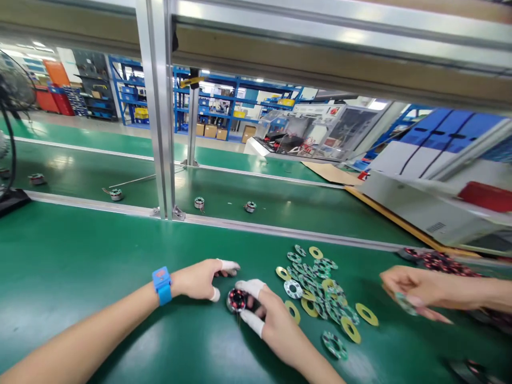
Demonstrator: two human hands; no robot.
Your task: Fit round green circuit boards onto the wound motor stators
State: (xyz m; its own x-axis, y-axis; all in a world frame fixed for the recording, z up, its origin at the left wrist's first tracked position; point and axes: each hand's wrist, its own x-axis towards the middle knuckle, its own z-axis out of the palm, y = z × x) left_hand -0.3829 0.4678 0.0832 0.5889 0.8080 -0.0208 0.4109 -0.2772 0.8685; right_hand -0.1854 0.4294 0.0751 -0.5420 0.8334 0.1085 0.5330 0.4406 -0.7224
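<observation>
My right hand (272, 314), with white finger cots on thumb and forefinger, pinches a small round wound part (237, 300) with red and black windings, just above the green mat (80, 266). My left hand (200, 280), a blue wristband (162, 285) on its wrist, lies just left of that part. Its cot-covered fingers are stretched toward the part and nothing is in them. Right of my right hand lies a loose pile of ring-shaped green-and-white discs (320, 288) and yellow rings (367, 314).
Another person's hand (420, 290) reaches in from the right holding a ring disc (406, 304). Dark wound parts (436, 261) are heaped behind it. An aluminium post (160, 133) stands ahead. Several small wound parts (199, 202) lie on the belt beyond. A fan (12, 106) stands far left.
</observation>
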